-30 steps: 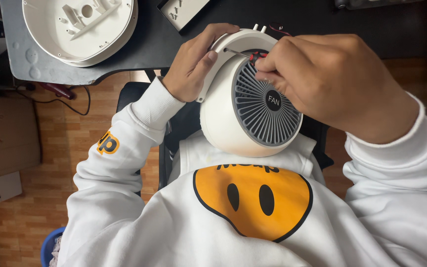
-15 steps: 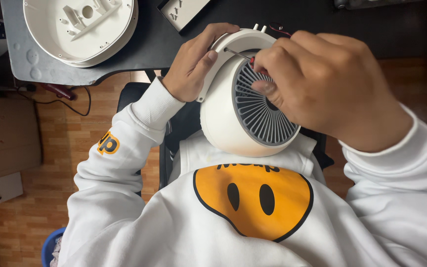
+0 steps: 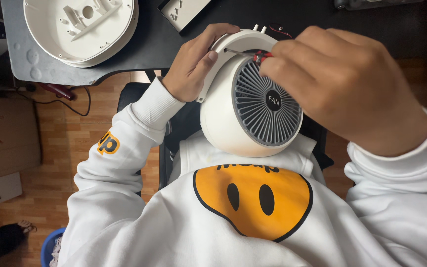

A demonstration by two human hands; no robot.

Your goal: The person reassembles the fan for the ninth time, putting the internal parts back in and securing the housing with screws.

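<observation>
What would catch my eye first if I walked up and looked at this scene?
Most likely the round white fan housing with its grey grille, resting in the person's lap against a white sweatshirt with an orange face print. The left hand steadies its rim while the right hand holds a small red-handled screwdriver to its edge. Up left, a round white shell lies on the dark desk.

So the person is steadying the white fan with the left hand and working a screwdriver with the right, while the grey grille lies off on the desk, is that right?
Not quite: the head view shows the grey grille fitted on the white fan, not on the desk. The left hand steadies it and the right hand works the screwdriver.
</observation>
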